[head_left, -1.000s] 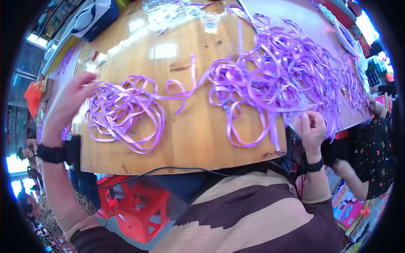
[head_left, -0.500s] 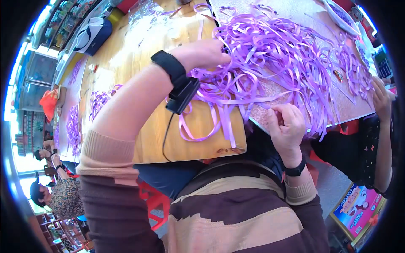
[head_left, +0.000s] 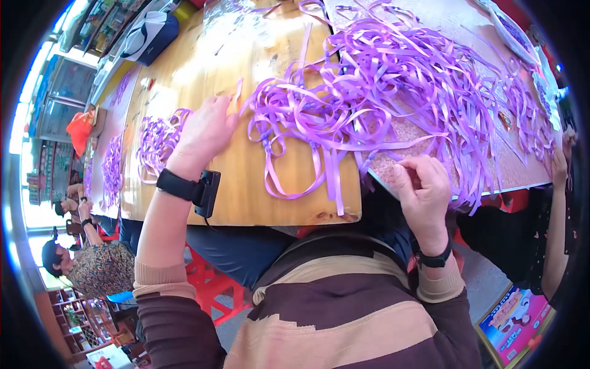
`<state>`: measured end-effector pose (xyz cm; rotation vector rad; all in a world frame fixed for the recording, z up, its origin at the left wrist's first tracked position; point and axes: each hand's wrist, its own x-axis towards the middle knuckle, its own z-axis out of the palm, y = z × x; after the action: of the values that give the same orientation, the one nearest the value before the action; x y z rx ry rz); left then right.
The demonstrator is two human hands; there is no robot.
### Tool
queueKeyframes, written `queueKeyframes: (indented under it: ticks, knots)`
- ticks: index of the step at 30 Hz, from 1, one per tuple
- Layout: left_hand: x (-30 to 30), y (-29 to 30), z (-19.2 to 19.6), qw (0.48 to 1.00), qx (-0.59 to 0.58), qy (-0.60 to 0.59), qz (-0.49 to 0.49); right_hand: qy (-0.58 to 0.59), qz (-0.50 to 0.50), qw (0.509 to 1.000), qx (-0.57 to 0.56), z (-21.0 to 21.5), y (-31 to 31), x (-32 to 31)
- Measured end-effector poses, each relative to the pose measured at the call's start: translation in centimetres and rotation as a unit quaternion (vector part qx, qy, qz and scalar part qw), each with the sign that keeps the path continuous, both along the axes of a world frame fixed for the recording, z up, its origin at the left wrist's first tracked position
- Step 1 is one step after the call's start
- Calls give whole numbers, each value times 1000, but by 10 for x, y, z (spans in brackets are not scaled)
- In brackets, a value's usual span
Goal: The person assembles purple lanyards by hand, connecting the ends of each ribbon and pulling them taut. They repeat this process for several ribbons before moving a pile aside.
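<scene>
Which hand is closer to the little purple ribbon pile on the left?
Left. The left hand is just right of the little pile; the right hand is far off to its right, by the big pile.

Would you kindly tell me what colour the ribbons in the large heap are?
The ribbons are light purple, shown best in the head view.

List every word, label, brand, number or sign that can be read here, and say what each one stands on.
No text reads clearly enough to quote.
Framed pink-and-blue poster, lower right: large lettering and smaller print, tilted and too blurred to quote reliably.
Packages on the shelves, upper left: too small and blurred to read.
Purple ribbons: no lettering can be made out.
</scene>
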<state>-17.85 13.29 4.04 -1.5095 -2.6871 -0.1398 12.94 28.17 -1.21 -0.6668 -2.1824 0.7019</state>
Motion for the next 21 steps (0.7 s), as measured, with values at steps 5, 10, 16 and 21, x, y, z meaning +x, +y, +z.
queueKeyframes:
  ticks: [5, 10, 16, 21]
  knots:
    - [3, 1, -9, 988, -74, -129, 30, -13, 50, 998, -45, 18, -22, -6]
    - [11, 7, -15, 817, 168, -541, -104, -10, 186, 982, -43, 30, -52, -29]
    - [7, -29, 0, 935, 224, -272, -51, -59, 247, 967, -23, 30, -89, -60]
    - [2, -88, -4, 963, 194, -179, -48, -146, 242, 959, 13, 24, -103, -66]
